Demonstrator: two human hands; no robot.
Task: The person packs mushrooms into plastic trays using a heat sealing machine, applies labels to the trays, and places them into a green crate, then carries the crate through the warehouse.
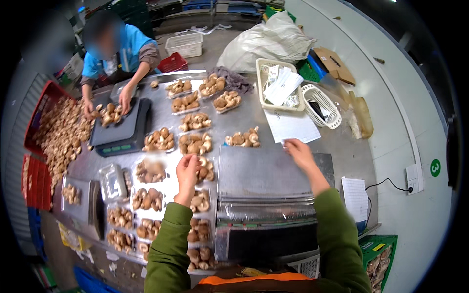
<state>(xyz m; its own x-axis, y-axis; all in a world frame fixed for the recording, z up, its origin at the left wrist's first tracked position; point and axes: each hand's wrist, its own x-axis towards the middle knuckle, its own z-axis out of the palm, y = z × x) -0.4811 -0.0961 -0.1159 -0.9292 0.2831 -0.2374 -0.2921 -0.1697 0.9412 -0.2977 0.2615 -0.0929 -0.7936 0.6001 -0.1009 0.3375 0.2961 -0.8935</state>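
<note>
My left hand (187, 175) hovers over the trays of mushrooms left of the wrapping machine, fingers loosely bent, with nothing visible in it. Close behind it, a tray of brown mushrooms (205, 171) is partly covered by the hand. My right hand (300, 154) is held above the far right part of the machine's flat metal top (259, 171), fingers reaching leftward and apart, with nothing seen between them. Beyond the machine's far edge, between my hands, sits another tray of mushrooms (243, 137). Film and rollers (266, 211) show at the machine's near side.
Several filled trays (147, 199) stand in rows at left. Across the table, a co-worker in blue (132, 46) handles mushrooms over a scale (121, 132). Loose mushrooms spill from a red crate (41, 115). A cream basket (260, 88) with papers and a white basket (333, 117) stand at far right.
</note>
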